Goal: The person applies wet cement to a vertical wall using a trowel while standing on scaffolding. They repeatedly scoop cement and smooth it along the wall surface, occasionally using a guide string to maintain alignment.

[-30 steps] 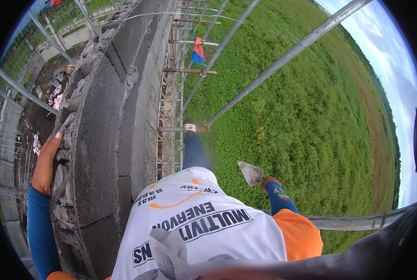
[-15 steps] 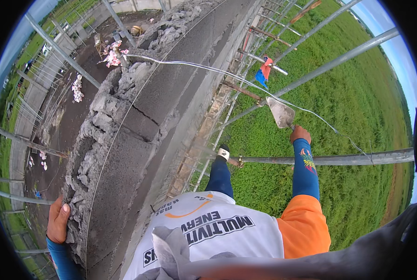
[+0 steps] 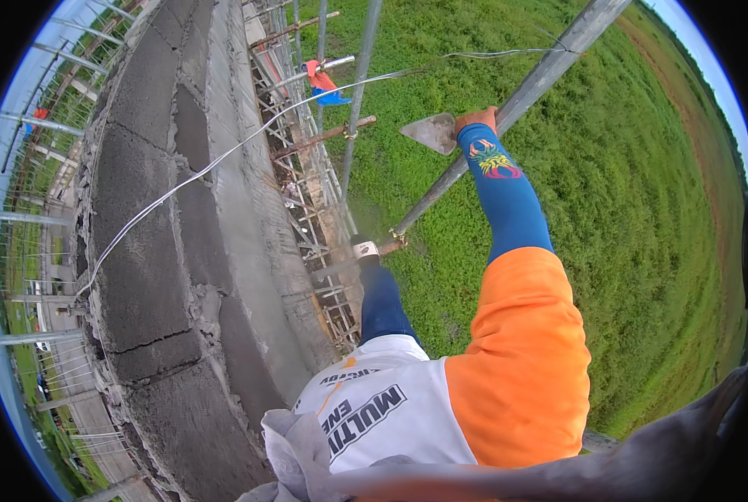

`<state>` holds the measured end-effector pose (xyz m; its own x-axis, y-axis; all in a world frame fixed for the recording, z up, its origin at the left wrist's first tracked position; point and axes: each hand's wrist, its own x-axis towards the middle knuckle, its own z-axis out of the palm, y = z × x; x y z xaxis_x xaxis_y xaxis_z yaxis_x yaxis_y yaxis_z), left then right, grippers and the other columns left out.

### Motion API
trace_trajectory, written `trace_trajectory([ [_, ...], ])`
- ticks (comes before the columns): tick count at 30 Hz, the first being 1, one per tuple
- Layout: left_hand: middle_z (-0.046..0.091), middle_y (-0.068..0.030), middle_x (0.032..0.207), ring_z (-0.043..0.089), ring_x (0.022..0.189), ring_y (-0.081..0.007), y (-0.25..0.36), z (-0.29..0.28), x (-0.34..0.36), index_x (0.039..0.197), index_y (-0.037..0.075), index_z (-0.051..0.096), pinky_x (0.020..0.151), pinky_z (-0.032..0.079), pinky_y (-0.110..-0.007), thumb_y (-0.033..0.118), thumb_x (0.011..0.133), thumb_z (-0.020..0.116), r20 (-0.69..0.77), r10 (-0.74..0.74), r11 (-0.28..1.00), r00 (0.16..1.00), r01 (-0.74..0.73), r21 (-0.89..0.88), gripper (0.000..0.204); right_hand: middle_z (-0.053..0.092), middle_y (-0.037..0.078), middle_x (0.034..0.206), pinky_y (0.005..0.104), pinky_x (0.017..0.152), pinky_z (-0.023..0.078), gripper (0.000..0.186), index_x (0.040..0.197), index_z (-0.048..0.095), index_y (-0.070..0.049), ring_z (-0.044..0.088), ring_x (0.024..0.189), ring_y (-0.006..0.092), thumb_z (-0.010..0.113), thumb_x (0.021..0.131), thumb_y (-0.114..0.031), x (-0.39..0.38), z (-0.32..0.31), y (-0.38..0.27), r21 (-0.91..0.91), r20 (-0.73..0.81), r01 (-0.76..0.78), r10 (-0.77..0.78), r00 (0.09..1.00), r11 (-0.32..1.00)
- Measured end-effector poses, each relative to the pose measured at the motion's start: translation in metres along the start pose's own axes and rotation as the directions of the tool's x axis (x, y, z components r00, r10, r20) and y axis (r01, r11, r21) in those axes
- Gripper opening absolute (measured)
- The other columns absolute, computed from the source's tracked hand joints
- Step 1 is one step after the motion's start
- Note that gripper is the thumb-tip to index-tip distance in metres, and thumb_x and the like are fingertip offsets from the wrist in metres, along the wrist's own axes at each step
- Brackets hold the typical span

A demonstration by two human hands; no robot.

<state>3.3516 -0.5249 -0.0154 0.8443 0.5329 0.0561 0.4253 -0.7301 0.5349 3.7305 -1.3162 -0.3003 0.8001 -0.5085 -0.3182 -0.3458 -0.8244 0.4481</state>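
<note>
My right hand is closed round the handle of a pointed trowel, whose grey-smeared blade points left over the grass. The same hand is right up against a slanting metal scaffold pole; whether its fingers also wrap the pole, I cannot tell. My right arm reaches far forward in a blue sleeve. To my left runs the top of a block wall with rough mortar joints. A thin pale wire trails across the wall and over to the pole. My left hand is out of view.
Scaffold tubes stand along the wall's outer side, one carrying a red and blue cloth. One of my feet is by the scaffold. Far below spreads green grass. More scaffolding rises beyond the wall at left.
The view has swung, and the wet mortar heap along the wall has left it. My left hand, earlier on that mortar, has gone out of sight. My right hand with the trowel has come against the pole.
</note>
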Motion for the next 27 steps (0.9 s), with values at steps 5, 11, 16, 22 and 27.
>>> trace_trajectory([
  [5,0.071,-0.0173,0.112,0.067,0.108,-0.0348,0.041,-0.020,0.036,0.139,0.001,0.059,0.103,0.049,-0.049,0.038,0.107,0.057,-0.049,0.306,0.952,0.951,-0.306,-0.001,0.049,0.079,0.006,0.114,0.0591,0.109,0.032,0.027,0.119,0.078,-0.017,0.071,0.113,0.0279,0.057,0.103,-0.023,-0.018,0.013,0.008,-0.217,-0.069,0.111,-0.128,0.989,0.970],
  [11,0.058,-0.0203,0.139,0.053,0.133,-0.0368,0.187,0.036,0.079,0.143,0.001,0.056,0.115,0.039,-0.051,0.029,0.104,0.060,0.148,0.775,0.616,0.614,-0.787,0.037,0.048,0.080,0.003,0.107,0.0482,0.102,0.039,0.026,0.108,0.080,-0.019,0.072,0.108,0.0233,0.054,0.104,-0.025,-0.019,0.036,0.018,-0.292,-0.233,0.189,-0.262,0.937,0.937],
  [16,0.036,-0.0174,0.164,0.037,0.149,-0.0410,0.285,0.148,0.088,0.161,0.006,0.033,0.120,0.035,-0.054,0.021,0.085,0.079,0.249,0.936,0.201,0.250,-0.957,0.208,0.090,0.079,0.007,0.099,0.0422,0.100,0.037,0.015,0.093,0.081,-0.022,0.070,0.105,0.0250,0.067,0.091,-0.028,-0.031,0.031,0.017,-0.191,-0.377,0.195,-0.255,0.890,0.962],
  [22,0.059,-0.0146,0.128,0.058,0.119,-0.0331,0.296,0.206,0.095,0.142,0.007,0.049,0.098,0.046,-0.048,0.031,0.085,0.079,0.165,0.940,0.253,0.299,-0.934,0.252,0.069,0.078,0.009,0.102,0.0435,0.101,0.039,0.017,0.103,0.080,-0.021,0.070,0.107,0.0281,0.069,0.091,-0.023,-0.033,0.015,0.014,-0.283,-0.224,0.146,-0.213,0.951,0.948],
  [27,0.066,-0.0094,0.098,0.065,0.096,-0.0312,0.302,0.181,0.086,0.111,0.009,0.063,0.080,0.047,-0.046,0.032,0.086,0.077,0.142,0.944,0.281,0.298,-0.951,0.131,0.037,0.078,0.009,0.100,0.0429,0.100,0.039,0.016,0.101,0.080,-0.020,0.070,0.108,0.0280,0.068,0.091,-0.023,-0.038,0.017,0.015,-0.303,-0.257,0.165,-0.247,0.934,0.939],
])
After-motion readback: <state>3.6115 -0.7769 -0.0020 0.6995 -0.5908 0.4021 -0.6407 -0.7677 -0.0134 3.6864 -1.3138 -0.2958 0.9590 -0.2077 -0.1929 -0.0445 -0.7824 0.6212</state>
